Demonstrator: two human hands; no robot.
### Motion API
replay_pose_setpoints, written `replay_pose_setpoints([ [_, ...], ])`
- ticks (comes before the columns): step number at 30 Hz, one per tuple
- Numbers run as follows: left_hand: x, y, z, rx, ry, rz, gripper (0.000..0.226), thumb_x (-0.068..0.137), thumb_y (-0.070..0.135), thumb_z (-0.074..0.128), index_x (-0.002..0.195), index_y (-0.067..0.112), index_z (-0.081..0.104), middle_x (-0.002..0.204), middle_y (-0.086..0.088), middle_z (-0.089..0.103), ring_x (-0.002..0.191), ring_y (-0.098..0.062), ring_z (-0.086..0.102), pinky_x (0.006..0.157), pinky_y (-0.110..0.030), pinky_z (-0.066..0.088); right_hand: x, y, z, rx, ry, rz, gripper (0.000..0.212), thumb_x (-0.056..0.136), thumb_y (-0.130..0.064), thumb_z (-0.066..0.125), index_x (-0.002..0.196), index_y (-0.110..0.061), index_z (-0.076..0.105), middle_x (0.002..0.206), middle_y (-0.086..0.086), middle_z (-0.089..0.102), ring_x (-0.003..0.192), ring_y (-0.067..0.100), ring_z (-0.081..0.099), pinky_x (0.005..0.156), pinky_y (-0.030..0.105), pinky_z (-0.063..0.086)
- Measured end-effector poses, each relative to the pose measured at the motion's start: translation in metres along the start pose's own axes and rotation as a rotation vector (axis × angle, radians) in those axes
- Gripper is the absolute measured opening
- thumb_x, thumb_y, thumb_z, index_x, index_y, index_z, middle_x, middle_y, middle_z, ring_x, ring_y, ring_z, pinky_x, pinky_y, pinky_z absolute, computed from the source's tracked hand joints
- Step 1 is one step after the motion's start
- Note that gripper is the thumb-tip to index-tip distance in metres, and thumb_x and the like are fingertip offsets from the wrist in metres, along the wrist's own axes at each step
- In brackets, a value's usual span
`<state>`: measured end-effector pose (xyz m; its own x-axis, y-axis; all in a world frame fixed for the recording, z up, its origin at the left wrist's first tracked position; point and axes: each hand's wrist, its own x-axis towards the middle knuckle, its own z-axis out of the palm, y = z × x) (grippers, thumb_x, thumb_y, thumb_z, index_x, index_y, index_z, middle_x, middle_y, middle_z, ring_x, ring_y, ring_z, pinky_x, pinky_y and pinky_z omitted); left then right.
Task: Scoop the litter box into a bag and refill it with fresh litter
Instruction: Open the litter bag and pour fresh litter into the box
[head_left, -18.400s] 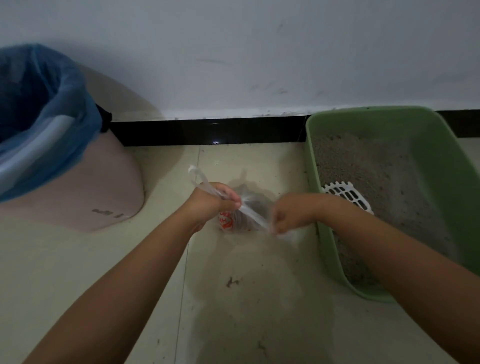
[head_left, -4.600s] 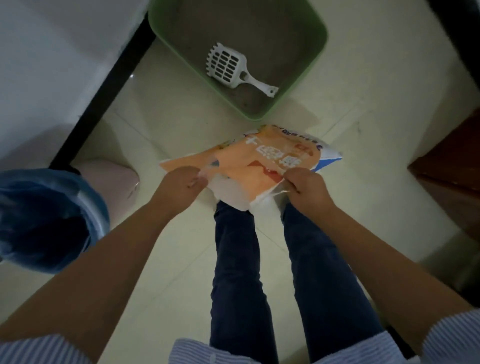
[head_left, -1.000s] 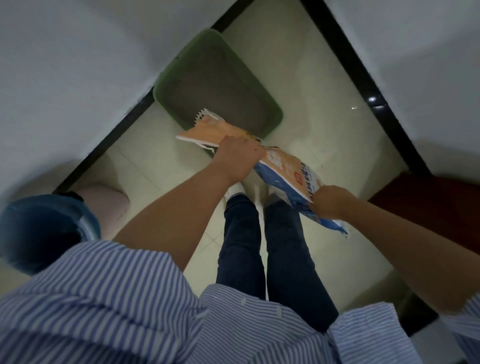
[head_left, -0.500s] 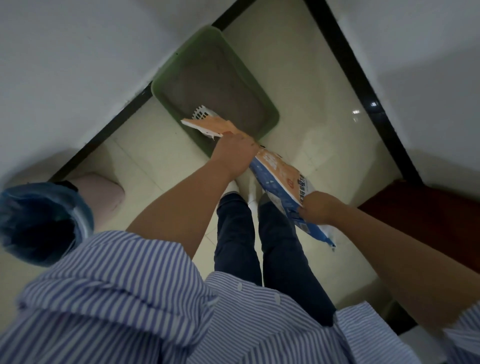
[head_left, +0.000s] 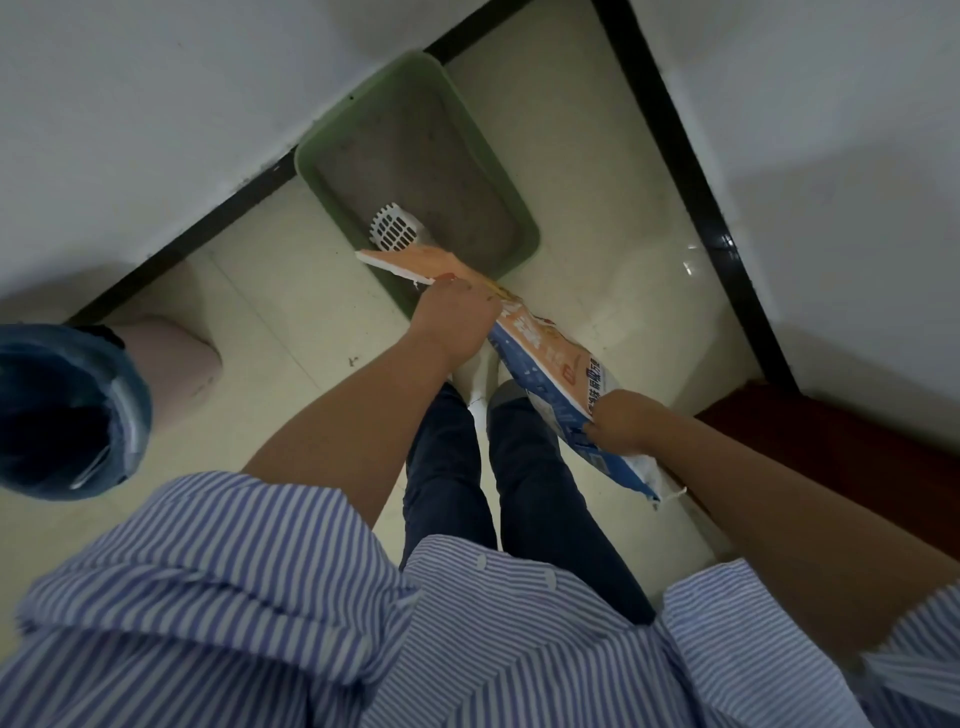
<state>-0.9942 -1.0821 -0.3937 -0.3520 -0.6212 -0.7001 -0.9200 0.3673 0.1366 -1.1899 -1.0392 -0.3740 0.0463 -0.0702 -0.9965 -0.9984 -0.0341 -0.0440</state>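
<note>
A green litter box with grey litter stands on the floor against the wall. A white slotted scoop lies in its near corner. I stand over it holding an orange and blue litter bag tilted, with its torn open end over the box's near rim. My left hand grips the bag near the open end. My right hand grips the bag's raised bottom end. No litter is visibly falling from the bag.
A pink bin with a blue liner stands at the left. White walls with black skirting meet in a corner behind the box. A dark red-brown piece of furniture is at the right. My legs stand on the tiled floor.
The bag's open end has dropped lower over the box's near rim and the white scoop shows more fully. My right hand stays on the raised bottom end.
</note>
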Motion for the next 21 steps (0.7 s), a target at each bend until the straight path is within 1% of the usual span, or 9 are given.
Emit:
replay_pose_setpoints([
  [6, -0.012, 0.001, 0.003, -0.022, -0.001, -0.017, 0.036, 0.095, 0.004, 0.036, 0.130, 0.007, 0.046, 0.133, -0.011, 0.049, 0.123, -0.027, 0.046, 0.099, -0.033, 0.035, -0.003, 0.000, 0.001, -0.041, 0.045, 0.000, 0.035, 0.099, -0.023, 0.035, 0.122, 0.000, 0.048, 0.123, 0.019, 0.055, 0.108, 0.031, 0.055, 0.095, 0.032, 0.043],
  [9, -0.013, -0.004, 0.005, -0.024, -0.001, -0.042, 0.037, 0.096, 0.006, 0.037, 0.131, 0.009, 0.045, 0.135, -0.010, 0.049, 0.124, -0.027, 0.045, 0.101, -0.033, 0.034, -0.004, -0.004, -0.003, -0.031, 0.042, -0.006, 0.035, 0.099, -0.025, 0.036, 0.123, -0.001, 0.045, 0.123, 0.018, 0.055, 0.101, 0.030, 0.056, 0.095, 0.032, 0.044],
  [14, -0.012, -0.015, 0.001, -0.043, 0.008, -0.071, 0.037, 0.096, 0.007, 0.037, 0.131, 0.008, 0.047, 0.134, -0.012, 0.049, 0.124, -0.028, 0.046, 0.101, -0.034, 0.035, -0.004, -0.014, -0.012, -0.045, 0.051, -0.020, 0.036, 0.099, -0.023, 0.035, 0.125, 0.000, 0.044, 0.127, 0.018, 0.052, 0.114, 0.032, 0.053, 0.096, 0.031, 0.042],
  [17, -0.011, -0.020, -0.003, -0.035, 0.021, -0.078, 0.036, 0.095, 0.007, 0.038, 0.129, 0.008, 0.049, 0.132, -0.011, 0.051, 0.123, -0.028, 0.047, 0.101, -0.034, 0.035, -0.006, -0.018, -0.017, -0.041, 0.050, -0.010, 0.037, 0.100, -0.023, 0.035, 0.126, 0.000, 0.043, 0.128, 0.018, 0.051, 0.116, 0.031, 0.052, 0.098, 0.031, 0.041],
  [21, -0.007, -0.021, -0.012, -0.051, 0.043, -0.086, 0.038, 0.096, 0.009, 0.039, 0.133, 0.009, 0.046, 0.136, -0.010, 0.048, 0.127, -0.028, 0.043, 0.105, -0.035, 0.032, -0.008, -0.017, -0.024, -0.027, 0.059, 0.006, 0.037, 0.100, -0.025, 0.035, 0.126, -0.001, 0.043, 0.127, 0.017, 0.053, 0.114, 0.030, 0.054, 0.095, 0.029, 0.042],
])
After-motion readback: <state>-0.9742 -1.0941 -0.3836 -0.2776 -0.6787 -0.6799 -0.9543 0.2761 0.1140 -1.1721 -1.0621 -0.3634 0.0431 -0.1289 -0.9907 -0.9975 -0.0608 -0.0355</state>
